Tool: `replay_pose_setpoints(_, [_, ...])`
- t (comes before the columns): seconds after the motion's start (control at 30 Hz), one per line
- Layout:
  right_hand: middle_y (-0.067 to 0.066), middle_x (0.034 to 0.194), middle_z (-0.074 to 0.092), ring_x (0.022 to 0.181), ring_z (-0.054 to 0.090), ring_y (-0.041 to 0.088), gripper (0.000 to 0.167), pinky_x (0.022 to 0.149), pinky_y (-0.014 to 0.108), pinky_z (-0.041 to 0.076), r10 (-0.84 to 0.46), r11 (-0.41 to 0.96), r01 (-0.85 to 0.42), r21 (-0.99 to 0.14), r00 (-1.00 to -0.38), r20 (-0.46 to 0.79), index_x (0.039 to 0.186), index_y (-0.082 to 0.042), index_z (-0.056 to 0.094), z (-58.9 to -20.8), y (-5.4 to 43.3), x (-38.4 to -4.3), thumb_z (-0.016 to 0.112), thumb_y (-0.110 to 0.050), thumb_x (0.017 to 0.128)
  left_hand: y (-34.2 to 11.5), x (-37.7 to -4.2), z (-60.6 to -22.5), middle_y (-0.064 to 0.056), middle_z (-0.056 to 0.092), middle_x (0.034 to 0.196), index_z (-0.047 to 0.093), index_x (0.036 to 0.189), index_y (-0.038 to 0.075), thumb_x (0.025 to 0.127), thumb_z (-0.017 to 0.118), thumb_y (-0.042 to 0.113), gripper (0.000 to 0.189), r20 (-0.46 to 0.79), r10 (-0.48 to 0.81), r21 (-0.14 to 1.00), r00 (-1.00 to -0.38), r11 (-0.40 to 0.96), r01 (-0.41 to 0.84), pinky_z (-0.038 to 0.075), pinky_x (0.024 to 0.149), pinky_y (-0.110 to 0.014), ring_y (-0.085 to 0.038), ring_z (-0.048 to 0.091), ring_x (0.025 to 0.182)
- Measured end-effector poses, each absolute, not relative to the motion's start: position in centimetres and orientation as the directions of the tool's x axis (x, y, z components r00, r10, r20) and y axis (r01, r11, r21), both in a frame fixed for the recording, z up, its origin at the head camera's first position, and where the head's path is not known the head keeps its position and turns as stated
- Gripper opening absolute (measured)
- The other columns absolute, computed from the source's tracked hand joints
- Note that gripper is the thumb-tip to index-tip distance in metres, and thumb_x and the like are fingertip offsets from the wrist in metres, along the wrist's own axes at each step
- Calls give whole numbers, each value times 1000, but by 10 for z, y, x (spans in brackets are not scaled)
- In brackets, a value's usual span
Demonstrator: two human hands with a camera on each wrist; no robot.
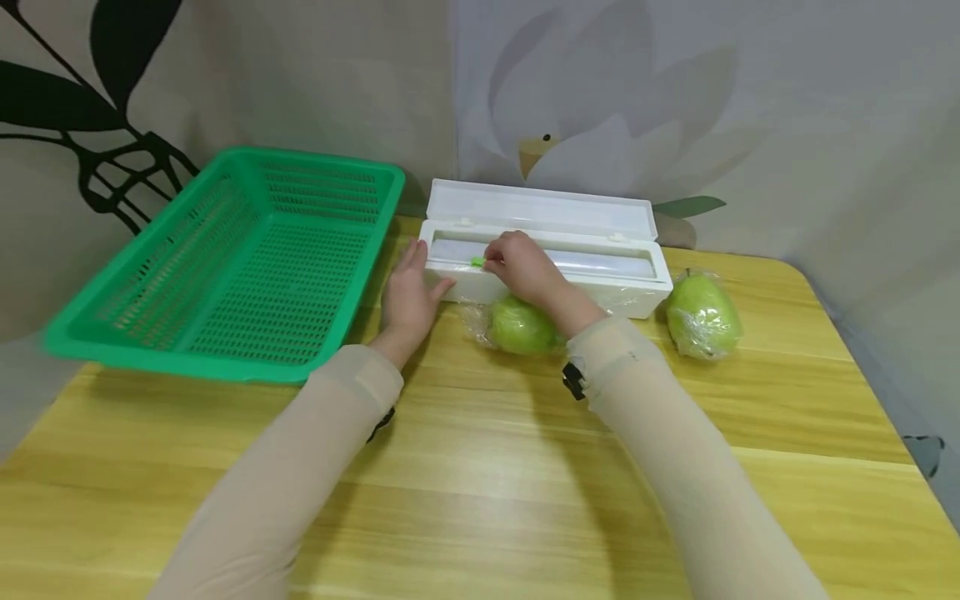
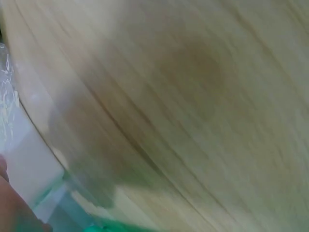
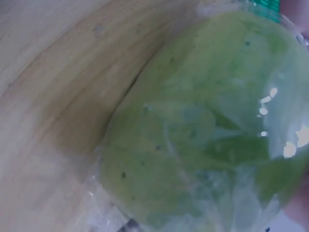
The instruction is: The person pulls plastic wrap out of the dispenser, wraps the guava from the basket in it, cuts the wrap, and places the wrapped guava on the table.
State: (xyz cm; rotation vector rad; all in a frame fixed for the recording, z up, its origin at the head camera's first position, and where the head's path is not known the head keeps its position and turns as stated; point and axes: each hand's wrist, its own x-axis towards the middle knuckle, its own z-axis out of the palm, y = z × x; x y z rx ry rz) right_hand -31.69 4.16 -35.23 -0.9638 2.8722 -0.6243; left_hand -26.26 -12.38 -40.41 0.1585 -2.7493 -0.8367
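Note:
A white cling film dispenser lies at the back of the table, its lid raised and a film roll inside. My left hand rests against its left end, fingers straight along the side and thumb at the front. With bent fingertips my right hand pinches a small bright green slide cutter at the dispenser's front edge. Directly below that hand, a green pear wrapped in clear film sits against the dispenser's front; it fills much of the right wrist view.
A second film-wrapped green pear stands by the dispenser's right end. To the left is a large green plastic basket with slotted walls. Behind the wooden table hangs a pale cloth with flower and leaf prints.

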Motion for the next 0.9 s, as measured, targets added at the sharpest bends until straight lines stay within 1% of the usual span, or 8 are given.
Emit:
replay_pose_setpoints(0.2, [17, 103, 62, 103, 54, 28, 24, 96, 35, 45, -598, 727, -575, -376, -799, 66, 106, 4, 65, -350, 51, -316, 58, -14, 92, -122, -264, -403, -15, 32, 150, 35, 142, 1, 85, 67, 35, 74, 214, -175, 544, -961, 839, -32, 29, 113, -37, -31, 33, 137])
replay_pose_setpoints(0.37, [17, 103, 62, 103, 53, 28, 23, 96, 35, 44, -587, 742, -560, -368, -808, 48, 106, 4, 65, -349, 63, -318, 57, -13, 93, -125, -265, -404, -15, 33, 149, 36, 142, 2, 84, 68, 35, 74, 220, -187, 548, -958, 836, -37, 32, 111, -38, -32, 35, 136])
replay_pose_setpoints(0.47, [17, 102, 62, 103, 53, 28, 23, 96, 36, 45, -584, 743, -556, -372, -810, 45, 105, 4, 66, -350, 68, -319, 56, -12, 93, -126, -265, -404, -16, 33, 149, 36, 142, 1, 84, 68, 34, 74, 220, -194, 556, -956, 830, -40, 32, 111, -37, -31, 36, 135])
replay_pose_setpoints(0.67, [17, 102, 62, 102, 53, 29, 22, 95, 37, 45, -582, 743, -555, -374, -812, 48, 104, 5, 65, -350, 76, -318, 56, -12, 93, -125, -264, -404, -16, 31, 150, 34, 143, 2, 84, 67, 35, 75, 204, -187, 559, -961, 828, -42, 29, 113, -36, -31, 33, 137])
replay_pose_setpoints(0.9, [16, 99, 63, 100, 54, 28, 20, 93, 36, 46, -570, 749, -553, -365, -819, 71, 101, 4, 66, -350, 91, -318, 59, -12, 91, -123, -265, -405, -15, 32, 150, 35, 142, 2, 84, 67, 34, 74, 216, -186, 564, -958, 825, -33, 31, 112, -37, -31, 35, 136])
